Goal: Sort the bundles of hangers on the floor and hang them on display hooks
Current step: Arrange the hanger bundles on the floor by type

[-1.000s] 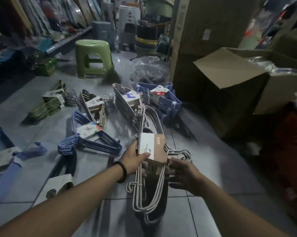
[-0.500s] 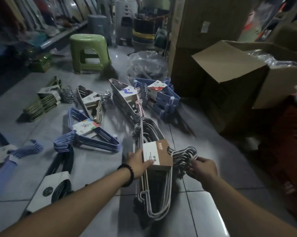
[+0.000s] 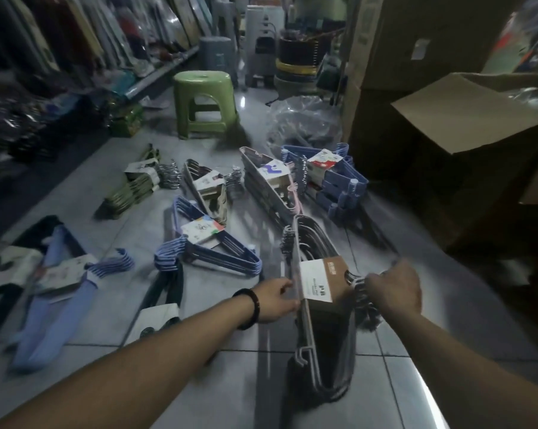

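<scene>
From my end the tiled floor fills most of the view, with an open cardboard box on the right and a green stool farther up the aisle. As I judge it, the job is in its sorting half. The bundles lie spread in loose rows by kind: an olive bundle, a beige bundle, a pale grey bundle and a blue plastic bundle in the far row. A blue wire bundle lies nearer, and a light blue bundle and a dark bundle lie to the left. I can pick out no display hooks, and nothing I see has been hung, so all the hanging is left to do.

The carded wire bundle stands on edge between my operator's arms, its lower end near or on the tiles; motion blur keeps me from saying which. The left hand pinches its left edge beside the brown-and-white card, fingers curled against the wire. The right hand is clenched round the cluster of hook ends at the right.
</scene>
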The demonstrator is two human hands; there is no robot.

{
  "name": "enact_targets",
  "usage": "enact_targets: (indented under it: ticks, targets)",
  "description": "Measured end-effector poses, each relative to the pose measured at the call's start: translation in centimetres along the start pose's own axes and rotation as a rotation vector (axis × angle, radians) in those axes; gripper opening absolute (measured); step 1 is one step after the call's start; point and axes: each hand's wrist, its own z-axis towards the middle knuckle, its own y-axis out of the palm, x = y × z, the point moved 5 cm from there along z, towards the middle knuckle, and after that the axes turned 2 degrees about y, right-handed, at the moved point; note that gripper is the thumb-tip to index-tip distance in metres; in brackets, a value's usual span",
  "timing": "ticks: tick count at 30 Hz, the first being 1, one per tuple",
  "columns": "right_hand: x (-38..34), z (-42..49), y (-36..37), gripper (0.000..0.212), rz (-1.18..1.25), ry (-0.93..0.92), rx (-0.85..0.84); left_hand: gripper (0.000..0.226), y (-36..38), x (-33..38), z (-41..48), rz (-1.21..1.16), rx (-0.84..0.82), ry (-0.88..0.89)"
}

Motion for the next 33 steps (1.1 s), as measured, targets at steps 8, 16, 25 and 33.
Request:
enact_targets:
  ticks: [8, 16, 25, 33]
  targets:
    - [-16.3, -11.3, 11.5, 0.020, -0.244, -0.624, -0.417, 0.028, -13.4, -15.1, -8.4, 0.305, 0.147, -0.288]
    - [-15.0, -23.4, 25.6, 0.063, -0.625, -0.658, -0.863, 0.074, -15.6, -27.7, -12.1, 0.159, 0.171, -0.518]
    - [-11.5, -25.1, 27.3, 0.032, -0.888, -0.515, -0.859, 0.091, -13.7, -26.9, -7.6, 0.264, -0.048, -0.441]
    - [-13.3, -18.2, 23.3, 0.022, -0.869, -0.278, -0.940, 0.037, -7.9, -22.3, -3.4, 0.097, -0.323, -0.297]
